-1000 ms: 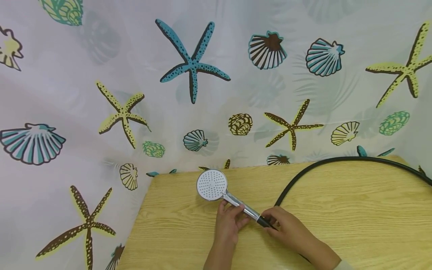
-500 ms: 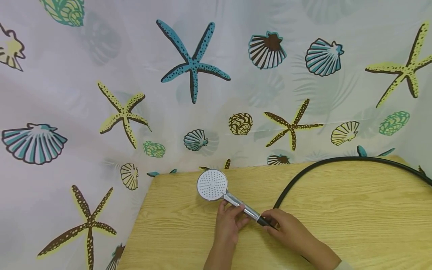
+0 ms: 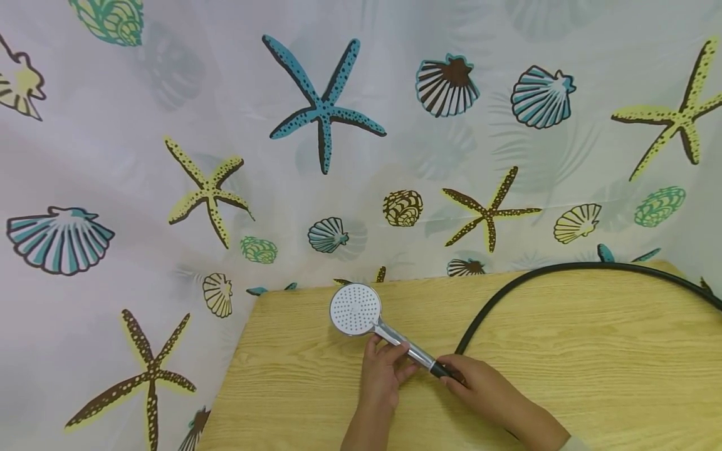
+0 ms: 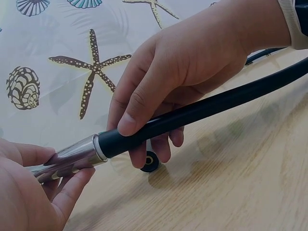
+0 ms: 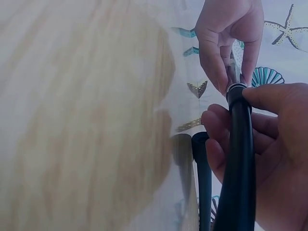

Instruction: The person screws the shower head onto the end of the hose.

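Note:
A chrome shower head (image 3: 355,309) with a round white spray face lies slanted over the table in the head view, its face up. My left hand (image 3: 380,379) grips its silver handle (image 4: 77,159) between thumb and fingers. At the handle's lower end, the black hose (image 4: 216,106) meets the metal, with a pale ring showing at the joint. My right hand (image 3: 487,389) holds the hose just behind this joint, thumb on one side and fingers on the other. In the right wrist view, the hose (image 5: 240,168) runs back along the right palm.
A loose hose end (image 4: 150,162) with a brass-coloured ring shows beneath the right fingers. From behind the right hand, black hose (image 3: 502,297) arcs across the wooden table (image 3: 282,376) to the right. A white curtain (image 3: 361,144) printed with starfish and shells stands behind and at the left.
My right hand's fingers have shifted slightly around the hose, the knuckles now a little lower. The left hand and shower head have stayed in place.

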### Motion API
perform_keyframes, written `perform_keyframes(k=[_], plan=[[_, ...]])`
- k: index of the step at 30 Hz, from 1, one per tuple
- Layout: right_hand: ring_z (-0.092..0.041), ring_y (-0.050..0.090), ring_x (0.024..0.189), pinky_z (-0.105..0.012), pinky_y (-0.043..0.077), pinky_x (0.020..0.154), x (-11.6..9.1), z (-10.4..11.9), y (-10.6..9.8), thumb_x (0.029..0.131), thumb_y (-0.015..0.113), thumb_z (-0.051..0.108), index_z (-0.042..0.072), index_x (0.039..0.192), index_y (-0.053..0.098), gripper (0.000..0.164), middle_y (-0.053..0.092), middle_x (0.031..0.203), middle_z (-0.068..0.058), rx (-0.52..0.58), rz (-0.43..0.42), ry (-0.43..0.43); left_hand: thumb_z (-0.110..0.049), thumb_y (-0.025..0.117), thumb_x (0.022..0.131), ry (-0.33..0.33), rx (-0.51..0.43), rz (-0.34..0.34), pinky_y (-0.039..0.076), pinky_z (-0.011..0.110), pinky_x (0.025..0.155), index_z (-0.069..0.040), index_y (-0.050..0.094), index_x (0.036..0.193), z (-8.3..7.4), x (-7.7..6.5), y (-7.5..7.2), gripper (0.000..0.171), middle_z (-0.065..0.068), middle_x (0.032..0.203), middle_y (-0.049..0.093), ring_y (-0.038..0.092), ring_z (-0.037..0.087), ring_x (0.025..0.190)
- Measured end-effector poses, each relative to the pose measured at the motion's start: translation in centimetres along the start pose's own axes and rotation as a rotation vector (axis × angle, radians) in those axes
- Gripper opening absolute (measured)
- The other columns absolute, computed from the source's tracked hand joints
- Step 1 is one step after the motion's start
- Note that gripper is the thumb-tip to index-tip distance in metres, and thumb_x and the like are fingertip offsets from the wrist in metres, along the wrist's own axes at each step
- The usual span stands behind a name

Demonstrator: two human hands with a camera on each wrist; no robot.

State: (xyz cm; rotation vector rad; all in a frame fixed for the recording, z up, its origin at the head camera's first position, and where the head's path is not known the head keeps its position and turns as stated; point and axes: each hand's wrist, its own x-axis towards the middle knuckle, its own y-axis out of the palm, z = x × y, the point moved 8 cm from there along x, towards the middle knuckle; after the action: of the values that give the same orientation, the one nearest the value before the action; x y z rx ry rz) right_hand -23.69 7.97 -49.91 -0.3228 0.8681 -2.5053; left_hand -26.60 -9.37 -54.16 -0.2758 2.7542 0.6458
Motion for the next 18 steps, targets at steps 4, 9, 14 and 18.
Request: perform_keyframes(k=[4, 9, 14, 18], plan=[[-0.013, 0.068, 0.106, -0.03, 0.06, 0.087, -0.14, -0.14, 0.15, 0.103, 0.058, 0.024, 0.012, 0.131, 0.061, 0.03, 0.071, 0.12, -0.001, 0.017, 0.016, 0.013, -0.004, 0.073, 0.088, 0.001, 0.004, 0.003, 0.065, 0.039, 0.083, -0.01, 0.041, 0.14, -0.07, -0.06, 0.06, 0.061, 0.005, 0.108, 0.064, 0.068, 0.017, 0.095], [-0.006, 0.064, 0.1, -0.026, 0.058, 0.083, -0.08, -0.27, 0.2, 0.103, 0.058, 0.023, 0.012, 0.133, 0.06, 0.031, 0.071, 0.119, -0.001, 0.017, 0.022, 0.013, -0.005, 0.073, 0.088, 0.0, 0.002, 0.004, 0.065, 0.039, 0.083, -0.01, 0.04, 0.141, -0.17, -0.13, 0.19, 0.063, 0.005, 0.109, 0.064, 0.069, 0.016, 0.096], [-0.009, 0.065, 0.101, -0.026, 0.058, 0.082, -0.08, -0.18, -0.08, 0.101, 0.061, 0.024, 0.013, 0.135, 0.058, 0.036, 0.068, 0.119, 0.001, -0.016, -0.009, 0.008, -0.004, 0.073, 0.089, 0.004, 0.01, 0.004, 0.065, 0.04, 0.084, -0.01, 0.04, 0.143, -0.27, -0.13, 0.35, 0.064, 0.006, 0.11, 0.064, 0.069, 0.016, 0.095], [-0.009, 0.064, 0.101, -0.023, 0.057, 0.08, -0.08, 0.18, -0.49, 0.097, 0.067, 0.021, 0.011, 0.135, 0.058, 0.04, 0.064, 0.117, 0.003, -0.044, -0.068, -0.008, -0.003, 0.072, 0.089, 0.008, 0.014, 0.0, 0.065, 0.042, 0.085, -0.01, 0.039, 0.144, -0.39, -0.15, 0.42, 0.064, 0.007, 0.112, 0.063, 0.068, 0.016, 0.095]])
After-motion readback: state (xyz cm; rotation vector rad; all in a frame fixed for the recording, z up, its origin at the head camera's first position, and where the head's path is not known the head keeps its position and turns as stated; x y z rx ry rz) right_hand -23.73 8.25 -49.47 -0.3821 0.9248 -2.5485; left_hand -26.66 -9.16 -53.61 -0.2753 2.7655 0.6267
